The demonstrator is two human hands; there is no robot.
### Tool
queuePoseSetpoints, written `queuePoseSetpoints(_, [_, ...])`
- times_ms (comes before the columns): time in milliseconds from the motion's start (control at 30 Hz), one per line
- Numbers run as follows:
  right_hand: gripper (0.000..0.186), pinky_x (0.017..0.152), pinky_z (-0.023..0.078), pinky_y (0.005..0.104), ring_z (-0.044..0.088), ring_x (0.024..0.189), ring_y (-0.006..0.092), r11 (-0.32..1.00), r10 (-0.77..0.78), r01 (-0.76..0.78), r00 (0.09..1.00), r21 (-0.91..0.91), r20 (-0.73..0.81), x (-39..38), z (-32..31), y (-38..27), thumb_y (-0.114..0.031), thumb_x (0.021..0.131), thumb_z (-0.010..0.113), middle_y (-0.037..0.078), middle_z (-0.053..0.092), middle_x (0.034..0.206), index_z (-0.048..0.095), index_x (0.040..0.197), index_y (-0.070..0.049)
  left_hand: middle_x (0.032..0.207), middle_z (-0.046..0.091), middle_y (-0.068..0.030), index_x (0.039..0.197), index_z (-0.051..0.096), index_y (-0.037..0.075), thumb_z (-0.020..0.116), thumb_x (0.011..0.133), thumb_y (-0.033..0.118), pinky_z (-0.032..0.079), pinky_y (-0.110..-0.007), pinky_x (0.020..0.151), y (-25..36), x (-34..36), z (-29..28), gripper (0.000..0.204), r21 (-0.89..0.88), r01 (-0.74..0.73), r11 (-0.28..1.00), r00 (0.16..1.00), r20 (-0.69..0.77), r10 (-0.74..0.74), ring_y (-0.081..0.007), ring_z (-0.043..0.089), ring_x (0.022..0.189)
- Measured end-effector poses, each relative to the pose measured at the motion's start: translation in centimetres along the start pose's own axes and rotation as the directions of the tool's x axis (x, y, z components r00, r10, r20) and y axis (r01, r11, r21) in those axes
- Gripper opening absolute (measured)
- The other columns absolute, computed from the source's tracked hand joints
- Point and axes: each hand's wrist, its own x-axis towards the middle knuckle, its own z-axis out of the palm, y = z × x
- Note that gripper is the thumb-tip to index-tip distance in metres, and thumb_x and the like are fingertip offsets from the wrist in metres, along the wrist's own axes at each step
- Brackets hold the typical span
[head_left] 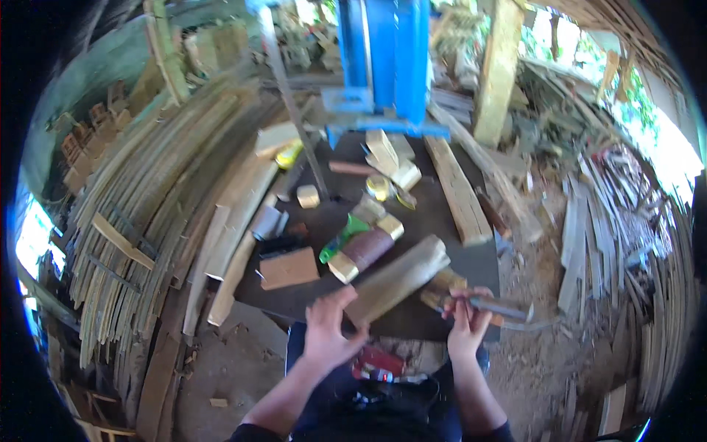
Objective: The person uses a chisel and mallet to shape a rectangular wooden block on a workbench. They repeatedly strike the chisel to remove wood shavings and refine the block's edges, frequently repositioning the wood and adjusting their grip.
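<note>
My left hand (326, 328) grips the near end of a pale, rounded length of wood (401, 278) that lies slanted on the dark worktop (442, 221). My right hand (465, 323) is closed around the wooden handle of a metal-bladed tool (501, 307), whose blade points right, just beside the wood's near end. A small wooden block (445, 283) lies under the wood between my hands.
On the worktop lie a sandpaper-wrapped block (362, 253), a green-handled tool (341, 237), a flat wooden block (289, 268), a plank (458, 190) and several offcuts. A blue machine frame (383, 66) stands behind. Stacked wooden slats (147, 221) fill the left, scrap wood the right.
</note>
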Motion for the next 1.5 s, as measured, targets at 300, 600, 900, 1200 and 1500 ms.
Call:
queuePoseSetpoints(300, [0.038, 0.076, 0.052, 0.0251, 0.066, 0.094, 0.0149, 0.926, -0.118, 0.157, 0.984, -0.343, 0.13, 1.1, 1.7, -0.6, 0.009, 0.093, 0.055, 0.01, 0.063, 0.1, 0.037, 0.124, -0.004, 0.111, 0.068, -0.0102, 0.089, 0.064, 0.006, 0.072, 0.079, 0.002, 0.047, -0.044, 0.099, -1.0, 2.1, -2.3, 0.014, -0.097, -0.086, 0.992, 0.977, -0.201, 0.065, -0.0319, 0.062, 0.111])
queuePoseSetpoints(600, [0.032, 0.074, 0.054, 0.0297, 0.067, 0.087, 0.019, 0.777, 0.012, 0.279, 0.889, -0.564, 0.457, 4.8, 1.1, -0.2, 0.012, 0.085, 0.059, 0.01, 0.058, 0.097, 0.045, 0.112, 0.0, 0.055, 0.049, -0.0064, 0.057, 0.043, 0.01, 0.077, 0.085, 0.043, 0.043, -0.039, 0.044, -0.4, 5.7, 0.4, 0.054, -0.091, -0.193, 0.977, 0.981, -0.055, 0.189, -0.0272, 0.056, 0.047])
queuePoseSetpoints(900, [0.037, 0.073, 0.052, 0.022, 0.062, 0.09, 0.0115, 0.925, 0.036, 0.147, 0.884, -0.349, 0.467, 10.5, 4.7, -0.8, 0.016, 0.086, 0.057, 0.01, 0.059, 0.1, 0.04, 0.113, -0.004, 0.083, 0.06, -0.004, 0.081, 0.061, 0.01, 0.077, 0.084, 0.021, 0.054, -0.036, 0.064, -0.5, 7.3, 1.4, 0.019, -0.083, -0.184, 0.979, 0.982, -0.054, 0.18, -0.0237, 0.065, 0.077])
queuePoseSetpoints(1200, [0.035, 0.07, 0.059, 0.0275, 0.063, 0.082, 0.0106, 0.96, 0.146, -0.017, 0.883, -0.281, 0.447, 13.4, 4.8, 0.5, 0.011, 0.088, 0.063, 0.009, 0.061, 0.097, 0.041, 0.111, -0.006, 0.09, 0.062, -0.0027, 0.087, 0.064, 0.011, 0.076, 0.082, 0.014, 0.055, -0.035, 0.071, -1.3, 6.6, 1.5, 0.013, -0.132, -0.209, 0.969, 0.977, -0.076, 0.2, -0.0229, 0.066, 0.081])
queuePoseSetpoints(1500, [0.039, 0.076, 0.063, 0.033, 0.066, 0.093, 0.0166, 0.954, 0.285, -0.224, 0.88, -0.198, 0.38, 12.8, 4.8, 0.4, 0.011, 0.086, 0.067, 0.008, 0.055, 0.102, 0.045, 0.113, -0.005, 0.089, 0.067, -0.0051, 0.084, 0.066, 0.008, 0.076, 0.08, 0.008, 0.055, -0.035, 0.07, -1.2, 6.3, 1.3, 0.011, -0.14, -0.161, 0.977, 0.986, -0.073, 0.152, -0.0251, 0.068, 0.08])
